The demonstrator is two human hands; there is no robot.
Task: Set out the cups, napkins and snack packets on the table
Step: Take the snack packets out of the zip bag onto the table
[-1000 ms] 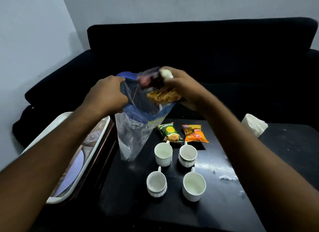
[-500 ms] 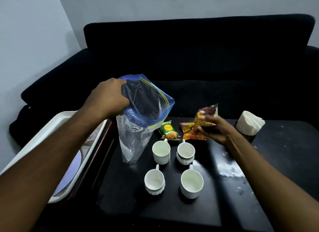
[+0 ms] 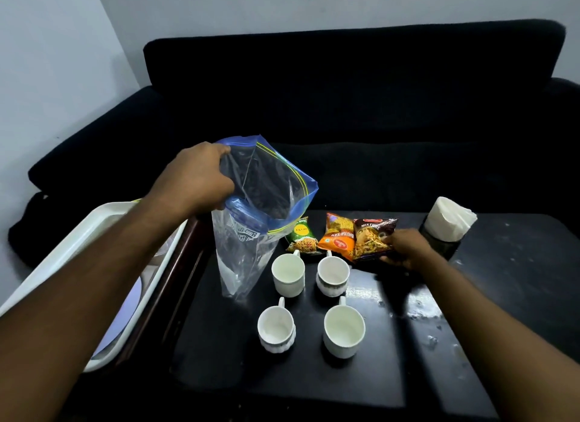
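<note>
My left hand [image 3: 196, 178] grips the rim of a clear zip bag [image 3: 251, 220] with a blue top, held upright over the table's left side. My right hand [image 3: 405, 249] holds a dark maroon mixture packet [image 3: 372, 238] down on the black table [image 3: 314, 374], right of an orange packet [image 3: 337, 236] and a green packet [image 3: 301, 238]. Several white cups stand in front of the packets, among them a rear left cup [image 3: 288, 274], a rear right cup [image 3: 332, 275] and a front right cup [image 3: 344, 330]. White napkins [image 3: 448, 217] sit in a dark holder at the right.
A white tray [image 3: 103, 230] rests to the left of the table, partly under my left arm. A black sofa [image 3: 345, 91] runs behind the table. Pale smudges mark the table's right side [image 3: 430, 315].
My right hand took the maroon packet out of the bag, carried it down and right, and set it beside the orange packet. My left hand kept hold of the bag.
</note>
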